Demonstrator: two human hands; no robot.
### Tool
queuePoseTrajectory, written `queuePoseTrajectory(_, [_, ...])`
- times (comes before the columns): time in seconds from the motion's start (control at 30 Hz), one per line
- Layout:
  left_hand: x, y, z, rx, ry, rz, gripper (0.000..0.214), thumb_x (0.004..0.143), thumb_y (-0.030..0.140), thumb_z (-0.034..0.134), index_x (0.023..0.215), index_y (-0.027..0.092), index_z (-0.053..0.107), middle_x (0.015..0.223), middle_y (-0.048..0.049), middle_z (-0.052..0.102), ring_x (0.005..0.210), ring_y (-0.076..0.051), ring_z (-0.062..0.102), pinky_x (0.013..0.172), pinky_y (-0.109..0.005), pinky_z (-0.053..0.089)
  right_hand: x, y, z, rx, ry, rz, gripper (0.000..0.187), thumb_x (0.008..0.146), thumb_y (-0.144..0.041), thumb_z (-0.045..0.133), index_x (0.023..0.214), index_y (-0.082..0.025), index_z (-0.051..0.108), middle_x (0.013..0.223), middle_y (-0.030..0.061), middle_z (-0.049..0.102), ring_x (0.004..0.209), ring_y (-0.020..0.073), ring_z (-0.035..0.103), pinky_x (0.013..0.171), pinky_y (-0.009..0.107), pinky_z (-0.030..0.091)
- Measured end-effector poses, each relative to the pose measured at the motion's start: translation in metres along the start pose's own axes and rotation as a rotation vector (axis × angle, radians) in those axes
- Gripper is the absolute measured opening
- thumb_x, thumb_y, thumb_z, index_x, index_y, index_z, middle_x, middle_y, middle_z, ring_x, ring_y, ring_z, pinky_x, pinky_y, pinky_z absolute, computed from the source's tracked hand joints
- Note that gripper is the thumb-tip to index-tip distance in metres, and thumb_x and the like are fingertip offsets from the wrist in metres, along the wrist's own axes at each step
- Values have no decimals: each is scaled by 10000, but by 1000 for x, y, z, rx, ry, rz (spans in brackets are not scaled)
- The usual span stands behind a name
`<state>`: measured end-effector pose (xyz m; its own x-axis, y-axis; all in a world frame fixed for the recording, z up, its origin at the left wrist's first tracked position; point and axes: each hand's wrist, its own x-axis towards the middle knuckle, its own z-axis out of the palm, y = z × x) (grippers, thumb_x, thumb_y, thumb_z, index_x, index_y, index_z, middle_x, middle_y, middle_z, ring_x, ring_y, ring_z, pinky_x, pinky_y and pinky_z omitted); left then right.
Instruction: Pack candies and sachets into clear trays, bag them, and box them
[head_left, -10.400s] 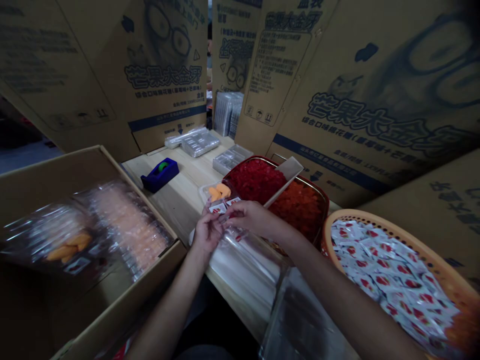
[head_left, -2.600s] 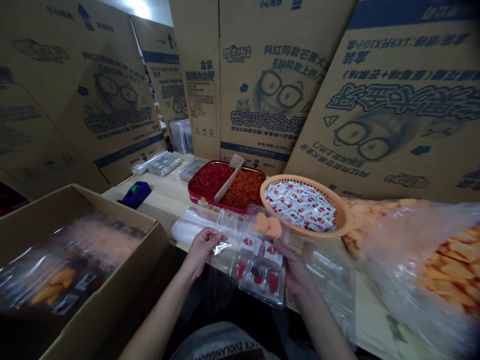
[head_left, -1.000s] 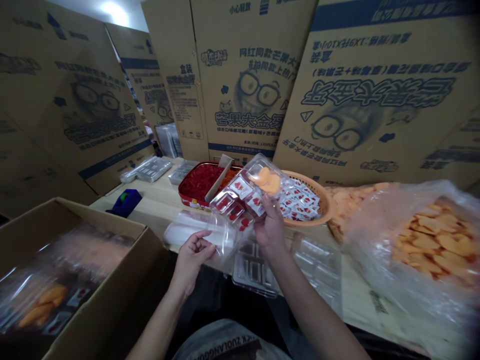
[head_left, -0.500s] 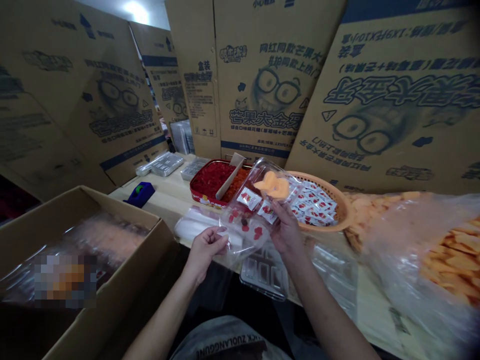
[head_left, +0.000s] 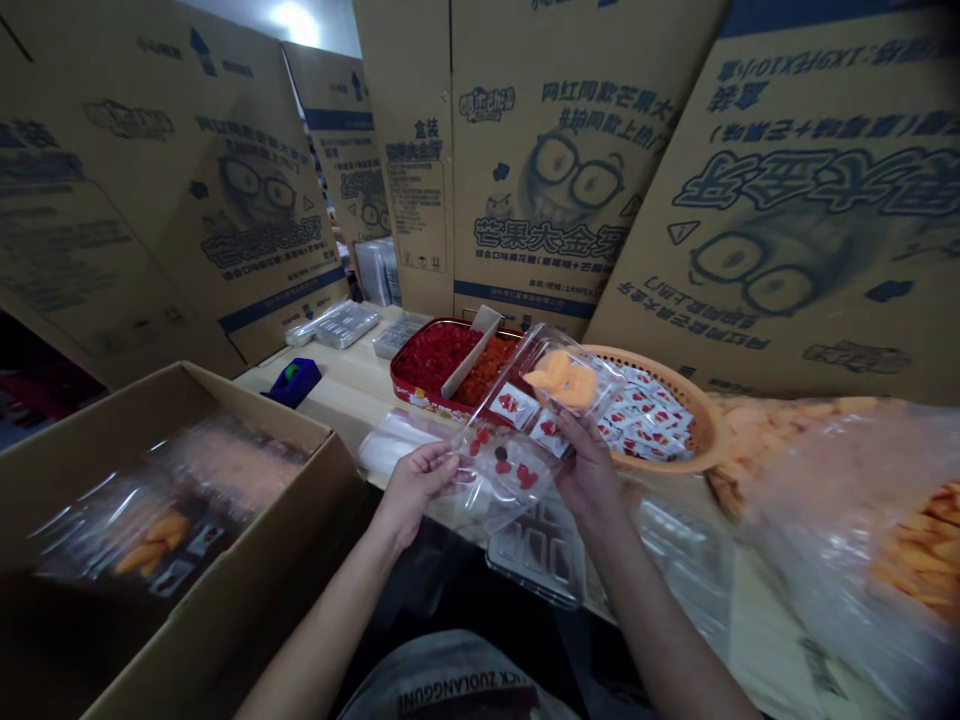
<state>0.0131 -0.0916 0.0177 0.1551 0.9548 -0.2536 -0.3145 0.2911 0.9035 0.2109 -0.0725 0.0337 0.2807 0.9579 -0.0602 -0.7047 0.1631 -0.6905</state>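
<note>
My right hand [head_left: 589, 465] grips a clear plastic tray [head_left: 541, 338], held tilted above the table's front edge. In the tray lie orange candy pieces [head_left: 562, 380] and two small white sachets [head_left: 514, 405] with red print. Around its near end hangs a clear plastic bag [head_left: 476, 500] with red and dark spots; whether they are printed or loose pieces I cannot tell. At the bag's left edge, my left hand [head_left: 416, 490] pinches the film between thumb and fingers. Below, an unfilled clear moulded tray [head_left: 536, 555] juts over the table edge.
An open carton [head_left: 277, 510] with bagged trays stands left. Behind my hands are a red tin [head_left: 420, 395] of red and orange bits and an orange basket [head_left: 709, 425] of sachets. A big bag [head_left: 817, 510] of orange pieces lies right; cartons [head_left: 562, 250] wall the back.
The view has turned slightly left, so everything appears shifted to the right. Both hands keep their hold on the bag and tray, with only a slight shift of the left hand.
</note>
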Motion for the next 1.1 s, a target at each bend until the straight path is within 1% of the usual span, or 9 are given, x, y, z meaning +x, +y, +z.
queuePoseTrajectory(0.13, [-2, 5, 5, 54, -60, 1, 470, 563, 320, 784, 971, 135, 641, 870, -64, 689, 719, -152, 641, 672, -260, 494, 1, 3, 1, -30, 17, 30, 315, 548, -187, 782, 822, -196, 628, 777, -53, 683, 663, 106, 618, 596, 234, 546])
queuePoseTrajectory(0.23, [1, 8, 7, 68, -64, -6, 403, 570, 302, 783, 913, 136, 654, 820, -47, 687, 675, -122, 621, 639, -228, 483, 0, 7, 0, -71, 2, 42, 291, 563, -194, 787, 805, -179, 626, 746, -46, 676, 615, 88, 600, 583, 205, 523])
queuePoseTrajectory(0.37, [10, 10, 7, -54, -93, -58, 326, 599, 302, 766, 846, 126, 646, 749, -41, 677, 615, -121, 613, 641, -251, 491, -5, 10, -1, -133, -107, 155, 301, 565, -207, 795, 822, -163, 643, 773, -17, 683, 649, 100, 610, 606, 197, 500])
queuePoseTrajectory(0.53, [9, 12, 7, -172, -156, -135, 344, 640, 296, 736, 935, 144, 644, 849, -62, 686, 705, -158, 641, 708, -290, 500, -11, 5, 2, -163, -129, 265, 335, 549, -207, 801, 843, -139, 657, 818, 19, 690, 712, 133, 624, 656, 223, 495])
queuePoseTrajectory(0.67, [1, 10, 9, -51, -278, -177, 348, 632, 257, 746, 942, 127, 655, 850, -70, 695, 693, -140, 635, 687, -255, 488, -15, 0, 5, -159, -177, 234, 367, 549, -199, 798, 882, -168, 648, 830, 9, 687, 705, 131, 620, 672, 234, 496])
queuePoseTrajectory(0.8, [-3, 9, 8, -90, -286, -152, 337, 623, 221, 749, 934, 136, 650, 843, -62, 696, 700, -153, 639, 693, -279, 494, -19, -5, 8, -281, -285, 243, 364, 570, -224, 782, 904, -177, 645, 859, 22, 683, 732, 145, 617, 685, 260, 506])
queuePoseTrajectory(0.9, [-6, 11, 7, -107, -272, -137, 326, 622, 217, 750, 922, 143, 648, 846, -53, 694, 698, -151, 641, 687, -275, 496, -15, -14, 14, -264, -311, 122, 473, 572, -222, 774, 1017, -228, 612, 1000, 21, 662, 898, 177, 610, 759, 290, 509])
queuePoseTrajectory(1.0, [-8, 10, 7, -143, -230, -146, 287, 612, 214, 758, 865, 137, 648, 812, -38, 689, 689, -140, 638, 684, -262, 499, -3, -24, 21, -208, -258, -27, 594, 552, -188, 781, 1099, -282, 570, 1037, 2, 650, 884, 152, 616, 722, 252, 508])
queuePoseTrajectory(1.1, [-7, 6, 9, -199, -167, -183, 284, 601, 206, 766, 847, 132, 646, 751, -28, 680, 641, -127, 628, 658, -250, 499, 5, -25, 21, -374, -309, 16, 391, 604, -220, 754, 980, -216, 648, 908, 12, 676, 756, 125, 612, 634, 209, 489])
